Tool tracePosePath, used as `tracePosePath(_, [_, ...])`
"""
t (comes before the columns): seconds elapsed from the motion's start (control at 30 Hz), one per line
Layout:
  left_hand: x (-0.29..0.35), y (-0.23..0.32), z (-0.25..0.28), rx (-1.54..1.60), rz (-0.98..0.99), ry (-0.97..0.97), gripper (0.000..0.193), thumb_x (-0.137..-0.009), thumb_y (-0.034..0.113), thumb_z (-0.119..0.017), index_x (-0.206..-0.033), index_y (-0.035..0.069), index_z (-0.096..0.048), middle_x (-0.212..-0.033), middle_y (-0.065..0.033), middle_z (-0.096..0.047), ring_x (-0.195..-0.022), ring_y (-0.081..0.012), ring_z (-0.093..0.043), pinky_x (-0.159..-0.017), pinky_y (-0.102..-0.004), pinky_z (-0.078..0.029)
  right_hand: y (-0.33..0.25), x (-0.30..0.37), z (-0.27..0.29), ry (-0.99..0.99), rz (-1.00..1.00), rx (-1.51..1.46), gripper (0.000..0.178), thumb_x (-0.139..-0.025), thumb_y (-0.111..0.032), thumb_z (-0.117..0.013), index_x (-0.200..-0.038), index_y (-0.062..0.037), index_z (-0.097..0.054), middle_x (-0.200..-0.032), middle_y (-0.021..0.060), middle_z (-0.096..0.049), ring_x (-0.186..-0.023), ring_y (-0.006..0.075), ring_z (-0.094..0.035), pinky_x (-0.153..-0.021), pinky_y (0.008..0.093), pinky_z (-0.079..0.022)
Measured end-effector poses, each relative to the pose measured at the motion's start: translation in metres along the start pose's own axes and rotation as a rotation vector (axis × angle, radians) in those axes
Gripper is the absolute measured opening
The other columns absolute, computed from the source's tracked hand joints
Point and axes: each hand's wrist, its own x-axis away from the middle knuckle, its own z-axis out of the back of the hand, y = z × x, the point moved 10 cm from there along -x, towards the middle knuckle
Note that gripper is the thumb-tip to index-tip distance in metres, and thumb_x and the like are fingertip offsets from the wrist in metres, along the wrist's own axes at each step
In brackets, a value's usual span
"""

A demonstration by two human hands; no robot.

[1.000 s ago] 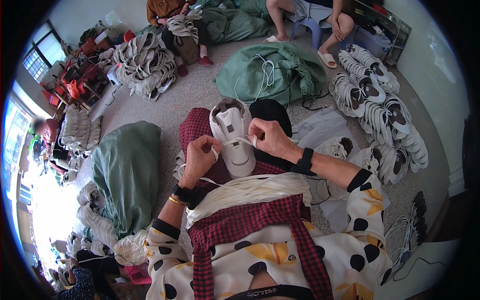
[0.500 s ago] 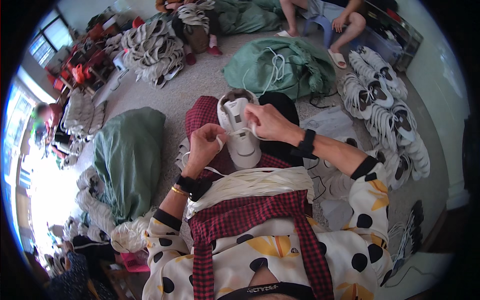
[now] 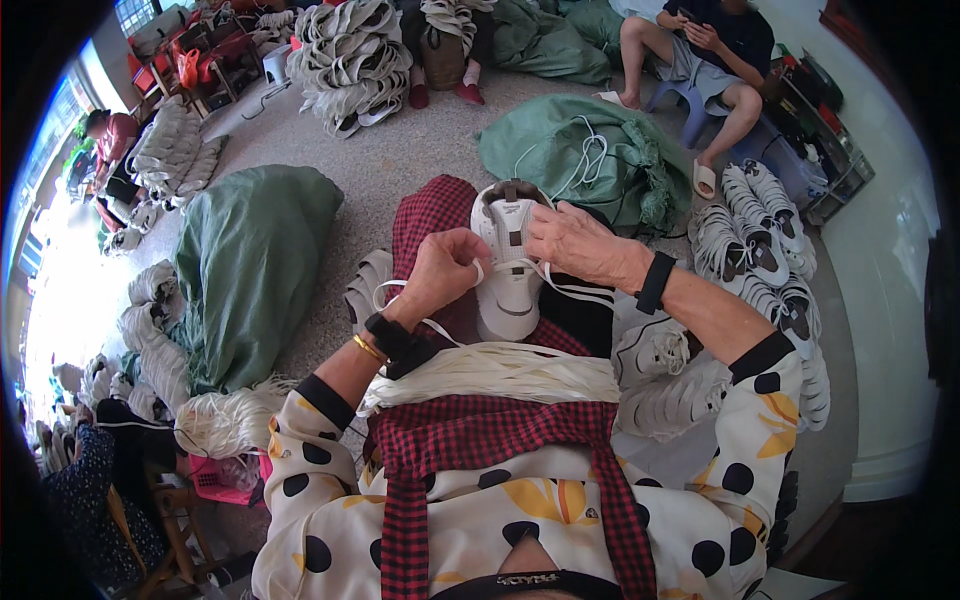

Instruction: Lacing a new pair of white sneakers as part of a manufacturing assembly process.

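A white shoe [image 3: 508, 300] rests on my lap with its toe towards me, a white shoelace [image 3: 515, 266] crossing its lower eyelets. My left hand [image 3: 445, 272] is left of the shoe, thumb and fingers pinching one length of the lace, which loops back past my wrist. My right hand [image 3: 585, 247] lies over the shoe's right side, fingertips curled on the edge beside the tongue; its thumb is hidden. Another length of lace trails out to the right beneath that hand. A thick bundle of white laces [image 3: 490, 375] lies across my lap on the red-and-black checked apron [image 3: 500, 432].
Green sacks [image 3: 262, 260] [image 3: 590, 150] stand at left and ahead. Stacked shoes [image 3: 765, 225] line the right; white shoe uppers [image 3: 350, 65] are heaped at far left. A pink basket [image 3: 225, 480] is at lower left. A seated person [image 3: 715, 50] holds a phone ahead right.
My right hand has shifted from pinching the lace over the tongue to the shoe's right edge, and lace now trails to the right. My left hand still pinches its lace. The view has tilted.
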Motion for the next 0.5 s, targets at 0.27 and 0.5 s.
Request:
tracePosePath(0.27, [-0.009,0.002,0.008,-0.177,0.037,0.034,0.010,-0.077,0.002,-0.071,-0.086,0.003,-0.066,-0.074,0.0029,-0.065,-0.065,-0.0027,-0.056,-0.055,-0.0208,-0.044,0.012,-0.004,-0.005,-0.109,-0.092,-0.210,0.012,-0.074,-0.010,-0.061,-0.079,-0.0048,-0.071,-0.084,0.0096,-0.064,-0.097,0.0322,-0.055,-0.085,0.0400,-0.049])
tracePosePath(0.5, [-0.021,0.043,-0.011,-0.484,-0.226,0.059,0.024,-0.065,-0.005,-0.063,-0.088,0.000,-0.065,-0.066,-0.0090,-0.064,-0.062,-0.0139,-0.063,-0.056,-0.0292,-0.048,0.027,-0.025,-0.036,-0.413,-0.014,-0.292,0.026,-0.072,-0.015,-0.054,-0.082,0.0004,-0.073,-0.072,0.0181,-0.067,-0.068,0.0343,-0.062,-0.070,0.0437,-0.048])
